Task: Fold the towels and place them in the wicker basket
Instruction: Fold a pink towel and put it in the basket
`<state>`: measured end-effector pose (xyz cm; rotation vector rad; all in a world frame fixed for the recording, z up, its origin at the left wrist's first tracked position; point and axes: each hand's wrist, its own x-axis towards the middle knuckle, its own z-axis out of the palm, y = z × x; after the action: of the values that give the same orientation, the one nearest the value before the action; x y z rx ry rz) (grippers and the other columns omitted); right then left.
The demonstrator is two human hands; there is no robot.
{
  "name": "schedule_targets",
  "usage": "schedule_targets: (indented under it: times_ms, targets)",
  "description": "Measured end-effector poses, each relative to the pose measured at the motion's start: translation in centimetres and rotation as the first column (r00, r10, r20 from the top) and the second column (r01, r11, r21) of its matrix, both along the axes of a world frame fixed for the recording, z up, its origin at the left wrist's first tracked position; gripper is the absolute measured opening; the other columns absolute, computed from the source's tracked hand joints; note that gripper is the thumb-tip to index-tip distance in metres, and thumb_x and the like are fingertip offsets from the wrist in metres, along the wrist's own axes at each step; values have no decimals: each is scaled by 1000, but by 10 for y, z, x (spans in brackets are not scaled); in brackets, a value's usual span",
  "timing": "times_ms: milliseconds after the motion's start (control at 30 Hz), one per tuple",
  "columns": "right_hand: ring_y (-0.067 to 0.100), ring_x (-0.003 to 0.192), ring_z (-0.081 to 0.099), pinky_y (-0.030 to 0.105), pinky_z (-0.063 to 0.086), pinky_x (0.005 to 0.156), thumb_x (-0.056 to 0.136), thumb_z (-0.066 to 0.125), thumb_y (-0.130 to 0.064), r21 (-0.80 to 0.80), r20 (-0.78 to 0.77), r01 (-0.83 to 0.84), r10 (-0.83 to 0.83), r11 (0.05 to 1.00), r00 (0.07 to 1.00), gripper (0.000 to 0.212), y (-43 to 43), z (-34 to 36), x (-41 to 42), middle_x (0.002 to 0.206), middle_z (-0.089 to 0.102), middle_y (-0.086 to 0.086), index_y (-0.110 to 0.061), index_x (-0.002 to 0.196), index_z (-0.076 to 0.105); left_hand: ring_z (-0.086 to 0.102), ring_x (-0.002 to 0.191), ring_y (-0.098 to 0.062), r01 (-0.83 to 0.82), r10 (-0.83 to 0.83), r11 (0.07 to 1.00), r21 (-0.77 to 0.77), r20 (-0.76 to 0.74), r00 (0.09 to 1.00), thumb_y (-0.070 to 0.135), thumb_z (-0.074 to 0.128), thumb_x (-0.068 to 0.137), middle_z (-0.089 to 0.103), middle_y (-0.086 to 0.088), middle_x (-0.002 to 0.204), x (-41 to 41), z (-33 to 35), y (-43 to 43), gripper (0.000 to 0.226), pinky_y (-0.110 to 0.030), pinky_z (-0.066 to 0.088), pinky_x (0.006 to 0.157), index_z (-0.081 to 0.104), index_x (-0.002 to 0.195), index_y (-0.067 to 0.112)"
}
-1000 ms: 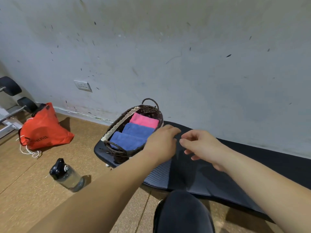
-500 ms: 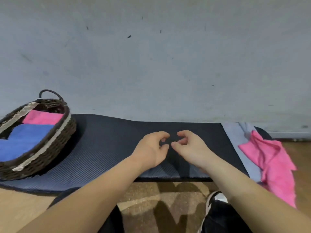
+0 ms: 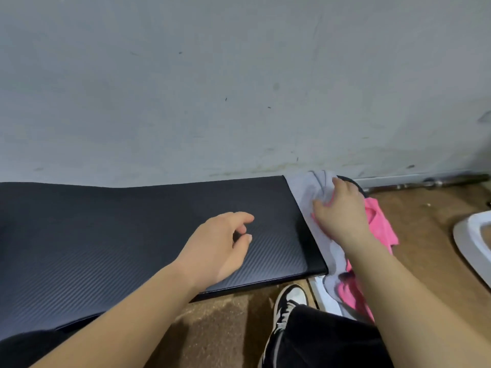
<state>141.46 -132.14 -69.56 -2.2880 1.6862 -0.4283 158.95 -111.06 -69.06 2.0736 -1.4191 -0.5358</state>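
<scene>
A person's right hand (image 3: pixel 340 211) is seen closed on a grey towel (image 3: pixel 305 189) at the right end of a black mat (image 3: pixel 106 229). The cloth is gathered into creases between thumb and fingers. The grey towel is spread just past the mat's right edge and touches it along that end, from the wall side down to the near corner. A pink towel (image 3: pixel 380 224) is crumpled on top of the grey one, on the side away from the mat, and is partly covered by the right wrist and forearm. The left hand (image 3: pixel 220 245) is held over the mat's right half with fingers loosely curled and nothing grasped; whether it touches the surface cannot be told. A scuffed grey wall (image 3: pixel 239 88) is met by the mat's far edge. A black-and-white shoe (image 3: pixel 289 298) and a black trouser leg (image 3: pixel 318 338) are seen on the brown floor (image 3: pixel 430 235) below the mat's near right corner. A white object (image 3: pixel 473 240), cut off by the frame, lies well to the right of the mat.
</scene>
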Motion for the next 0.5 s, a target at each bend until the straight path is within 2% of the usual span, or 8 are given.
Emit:
schedule_targets:
  times_ms: [100,200,367,500]
  targets:
    - [48,123,45,49,36,104,89,60,-31,-32,-80,89,-92,995,993,56,-13,-1,-18,143,47,22,-10,140,50,61,83,-2,26,-27,999,22,32,999,34,57,101,63,22,114,-5,-5,-9,43,-18,51,87,54,144,36]
    - [41,122,49,45,38,101,89,56,-29,72,-224,174,-154,982,962,42,-20,5,-32,131,61,15,-21,130,60,62,79,-3,41,-42,999,17,49,998,34,59,100,64,22,113,-9,-7,-14,42,-20,52,86,55,142,35]
    - [34,116,62,44,35,98,93,52,-36,98,-76,241,-234,966,969,30,-17,29,-34,117,70,11,-23,118,63,61,77,-2,56,-57,998,17,65,996,35,60,100,63,24,112,-11,-6,-8,42,-19,54,84,56,142,37]
    - [39,107,65,46,37,95,97,51,-30,-139,52,178,-173,974,984,25,4,74,-21,109,71,15,-15,116,55,60,78,-1,31,-31,1000,2,66,997,36,61,99,63,25,111,-8,-2,0,42,-17,53,81,56,141,39]
